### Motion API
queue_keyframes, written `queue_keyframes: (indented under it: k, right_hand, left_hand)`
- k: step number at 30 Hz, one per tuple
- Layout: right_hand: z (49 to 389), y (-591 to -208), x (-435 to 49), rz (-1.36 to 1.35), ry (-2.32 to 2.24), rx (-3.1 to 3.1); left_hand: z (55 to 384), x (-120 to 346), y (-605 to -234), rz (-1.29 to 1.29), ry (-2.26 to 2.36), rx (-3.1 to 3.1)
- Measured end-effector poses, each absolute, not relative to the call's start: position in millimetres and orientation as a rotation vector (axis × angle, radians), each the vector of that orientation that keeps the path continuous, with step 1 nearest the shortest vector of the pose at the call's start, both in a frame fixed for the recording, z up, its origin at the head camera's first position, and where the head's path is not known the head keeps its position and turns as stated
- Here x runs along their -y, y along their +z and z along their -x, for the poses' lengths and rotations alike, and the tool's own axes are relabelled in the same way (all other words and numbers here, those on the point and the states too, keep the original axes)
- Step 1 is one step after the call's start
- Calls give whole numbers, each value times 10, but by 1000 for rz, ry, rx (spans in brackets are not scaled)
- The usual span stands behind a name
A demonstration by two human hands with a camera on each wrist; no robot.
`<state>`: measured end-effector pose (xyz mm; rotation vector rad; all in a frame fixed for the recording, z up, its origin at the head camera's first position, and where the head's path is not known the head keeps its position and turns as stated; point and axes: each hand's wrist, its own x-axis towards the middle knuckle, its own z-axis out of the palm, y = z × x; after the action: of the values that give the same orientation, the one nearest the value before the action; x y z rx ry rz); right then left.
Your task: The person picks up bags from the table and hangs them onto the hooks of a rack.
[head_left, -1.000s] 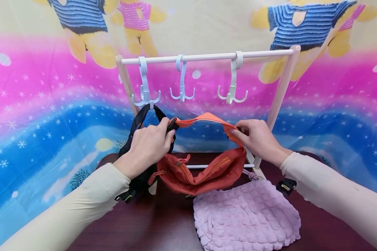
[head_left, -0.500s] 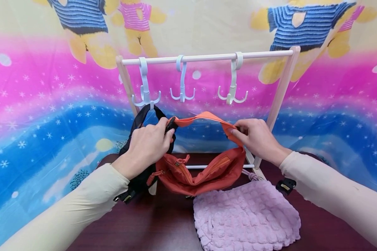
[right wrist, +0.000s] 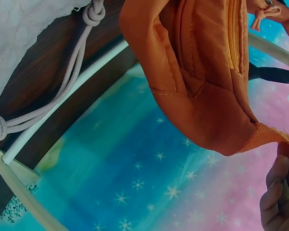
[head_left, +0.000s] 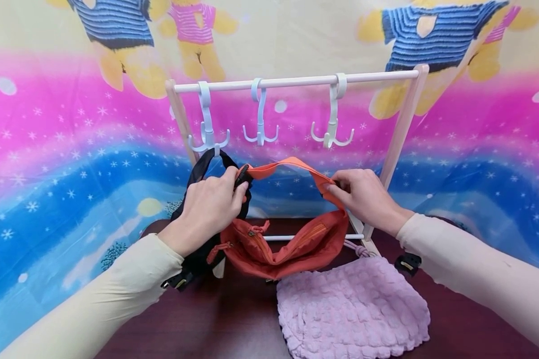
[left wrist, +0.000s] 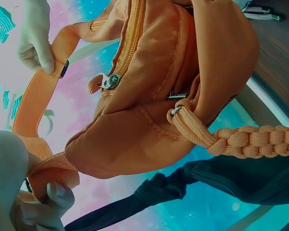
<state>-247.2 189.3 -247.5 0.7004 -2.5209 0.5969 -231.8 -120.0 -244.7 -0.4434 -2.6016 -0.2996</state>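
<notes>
An orange-red waist bag (head_left: 278, 254) hangs between my two hands, its zippered side towards me and its bottom low over the table. My left hand (head_left: 211, 204) grips the strap by its black buckle (head_left: 242, 175). The other end of the strap is pinched by my right hand (head_left: 364, 197). Between them the orange strap (head_left: 292, 164) arches upward. In the left wrist view, the bag (left wrist: 149, 96) shows a yellow-orange zipper and a braided pull (left wrist: 255, 142). Fingers (right wrist: 279, 187) hold the webbing at the bag's end in the right wrist view.
Behind the bag stands a rack with a white rail (head_left: 296, 82) and three hooks, including a middle hook (head_left: 260, 124) and a right hook (head_left: 332, 129). A black bag (head_left: 197, 174) hangs from the left hook (head_left: 208, 134). A puffy lilac pouch (head_left: 355, 309) lies on the dark table (head_left: 233, 319).
Both hands have shifted slightly left and up with the waist bag still held between them. The black bag and lilac pouch have stayed in place.
</notes>
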Motion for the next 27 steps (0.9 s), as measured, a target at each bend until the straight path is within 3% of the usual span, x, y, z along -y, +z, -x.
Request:
queue_keyframes:
  k: [27]
  right_hand:
    - [2423,-2332,-1796,-718,594,2501]
  left_hand:
    - [2250,1270,-2347,417,-342,2564]
